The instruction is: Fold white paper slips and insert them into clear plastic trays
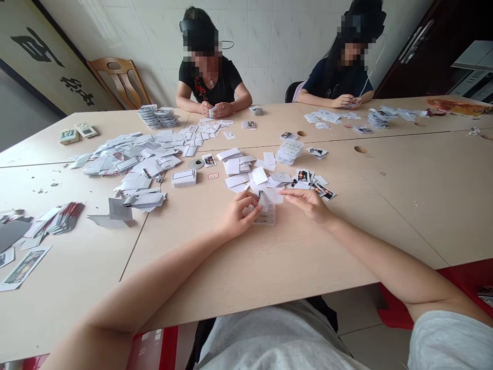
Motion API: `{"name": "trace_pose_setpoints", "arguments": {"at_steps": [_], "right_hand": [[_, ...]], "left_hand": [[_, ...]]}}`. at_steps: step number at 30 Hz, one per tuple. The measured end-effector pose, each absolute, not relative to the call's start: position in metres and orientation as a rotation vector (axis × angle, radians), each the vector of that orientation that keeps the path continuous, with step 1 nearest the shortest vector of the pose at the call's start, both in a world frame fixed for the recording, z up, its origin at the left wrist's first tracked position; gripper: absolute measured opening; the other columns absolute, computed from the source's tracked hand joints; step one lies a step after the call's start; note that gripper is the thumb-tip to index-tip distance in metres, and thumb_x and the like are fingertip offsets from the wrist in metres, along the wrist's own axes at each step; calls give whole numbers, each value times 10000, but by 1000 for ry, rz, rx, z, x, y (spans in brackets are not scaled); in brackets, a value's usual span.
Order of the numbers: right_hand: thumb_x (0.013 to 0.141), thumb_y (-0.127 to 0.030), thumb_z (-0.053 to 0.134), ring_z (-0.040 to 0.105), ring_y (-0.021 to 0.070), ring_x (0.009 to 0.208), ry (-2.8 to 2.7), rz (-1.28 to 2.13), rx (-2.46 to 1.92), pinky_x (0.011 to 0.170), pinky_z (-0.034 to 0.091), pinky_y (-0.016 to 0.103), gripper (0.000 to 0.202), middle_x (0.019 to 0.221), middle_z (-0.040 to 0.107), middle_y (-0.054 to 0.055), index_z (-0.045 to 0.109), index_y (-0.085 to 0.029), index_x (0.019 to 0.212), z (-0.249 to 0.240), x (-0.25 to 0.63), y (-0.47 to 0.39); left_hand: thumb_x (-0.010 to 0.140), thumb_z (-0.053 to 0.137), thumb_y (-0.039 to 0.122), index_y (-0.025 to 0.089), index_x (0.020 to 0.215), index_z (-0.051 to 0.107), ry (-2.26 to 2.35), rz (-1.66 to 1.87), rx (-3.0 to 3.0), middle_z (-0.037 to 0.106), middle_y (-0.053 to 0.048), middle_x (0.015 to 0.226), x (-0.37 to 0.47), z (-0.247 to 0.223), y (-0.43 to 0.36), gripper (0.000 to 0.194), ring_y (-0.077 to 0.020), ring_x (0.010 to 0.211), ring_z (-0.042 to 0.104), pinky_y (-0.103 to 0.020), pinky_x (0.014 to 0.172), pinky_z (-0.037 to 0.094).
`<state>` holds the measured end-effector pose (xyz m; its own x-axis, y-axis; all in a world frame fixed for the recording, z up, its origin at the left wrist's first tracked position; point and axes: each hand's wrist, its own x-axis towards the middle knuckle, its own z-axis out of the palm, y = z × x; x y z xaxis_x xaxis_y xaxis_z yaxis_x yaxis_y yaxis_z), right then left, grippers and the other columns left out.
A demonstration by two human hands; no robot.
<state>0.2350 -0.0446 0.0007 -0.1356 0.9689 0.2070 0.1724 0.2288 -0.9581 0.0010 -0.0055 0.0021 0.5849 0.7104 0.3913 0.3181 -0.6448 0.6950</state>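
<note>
My left hand [241, 215] pinches a small translucent sleeve [263, 202] above the table. Under it lies a clear plastic piece [269, 216], partly hidden by the hand and sleeve. To the right, my right hand [306, 204] has its fingers stretched toward the sleeve, with the fingertips at the edge of a white paper [274, 195]; nothing is gripped in it. Just beyond the hands lie loose white cards [259, 176] and a stack of white cards [233, 163]. Small photo cards [303, 176] are spread beyond my right hand.
A large heap of white paper pieces [134, 151] covers the left middle of the table [200, 267]. Clear cases [289, 151] are stacked beyond my hands. Two people sit across, their hands holding small items. Red-edged packets [67, 218] lie far left.
</note>
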Motion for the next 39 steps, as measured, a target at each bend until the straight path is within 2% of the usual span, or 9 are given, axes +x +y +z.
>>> {"name": "trace_pose_setpoints", "arguments": {"at_steps": [10, 19, 22, 25, 28, 30, 32, 37, 39], "right_hand": [[732, -374, 649, 600, 210, 1029, -1224, 967, -1150, 982, 392, 396, 219, 970, 711, 15, 727, -242, 887, -6, 249, -30], [723, -371, 630, 611, 192, 896, -1141, 926, -1209, 797, 480, 351, 264, 960, 695, 40, 718, -205, 909, -11, 257, -22], [734, -390, 609, 601, 206, 949, -1072, 842, -1279, 766, 496, 350, 359, 1073, 647, 54, 669, -215, 1041, -14, 268, -16], [707, -395, 632, 472, 285, 1169, -1115, 597, -1467, 857, 466, 439, 489, 1298, 489, 85, 587, -254, 1173, -14, 276, -14], [665, -366, 674, 250, 354, 1313, -1272, 203, -1589, 1007, 306, 546, 491, 1409, 337, 93, 598, -257, 1137, -8, 269, -23], [706, -372, 645, 313, 344, 1280, -1478, 74, -1519, 1038, 266, 536, 399, 1352, 406, 89, 616, -264, 1089, -2, 253, -35], [764, -383, 597, 444, 300, 1184, -1741, 97, -1368, 1028, 308, 482, 305, 1237, 518, 65, 630, -293, 1054, 3, 230, -49], [758, -516, 598, 419, 305, 1210, -2129, 58, -1165, 1017, 263, 466, 511, 1231, 562, 72, 558, -245, 1191, 0, 182, -74], [791, -504, 568, 433, 296, 1202, -2160, 40, -1167, 993, 267, 452, 504, 1227, 572, 87, 543, -217, 1204, -4, 175, -76]], "left_hand": [[836, 502, 318, 171, 693, 539, 634, 802, 2261, 611, -85, 970, -3, 7, -6, 209, -185, 897, 563, -337, 818, 447], [821, 490, 357, 177, 655, 495, 652, 788, 2241, 593, -82, 904, -3, 7, -6, 245, -178, 826, 550, -321, 758, 455], [815, 494, 336, 176, 649, 493, 650, 802, 2241, 583, -77, 881, -3, 6, -6, 230, -173, 816, 546, -311, 745, 451], [803, 501, 295, 179, 635, 470, 677, 856, 2237, 579, -58, 817, -3, 5, -6, 207, -161, 777, 536, -299, 715, 441], [783, 503, 267, 187, 612, 428, 761, 916, 2232, 543, -23, 688, -2, 4, -7, 204, -141, 678, 496, -284, 648, 424], [775, 501, 253, 190, 609, 413, 801, 933, 2237, 513, -8, 642, -2, 4, -8, 198, -133, 643, 473, -276, 620, 413], [776, 495, 246, 191, 613, 411, 790, 927, 2259, 503, -4, 637, -1, 5, -9, 192, -131, 637, 466, -273, 616, 410], [792, 510, 265, 182, 654, 468, 596, 901, 2353, 512, -32, 694, -3, 3, -10, 166, -142, 675, 481, -287, 655, 431], [806, 513, 273, 176, 711, 505, 556, 909, 2368, 527, -46, 732, -4, 3, -9, 137, -150, 703, 493, -296, 675, 438]]}}
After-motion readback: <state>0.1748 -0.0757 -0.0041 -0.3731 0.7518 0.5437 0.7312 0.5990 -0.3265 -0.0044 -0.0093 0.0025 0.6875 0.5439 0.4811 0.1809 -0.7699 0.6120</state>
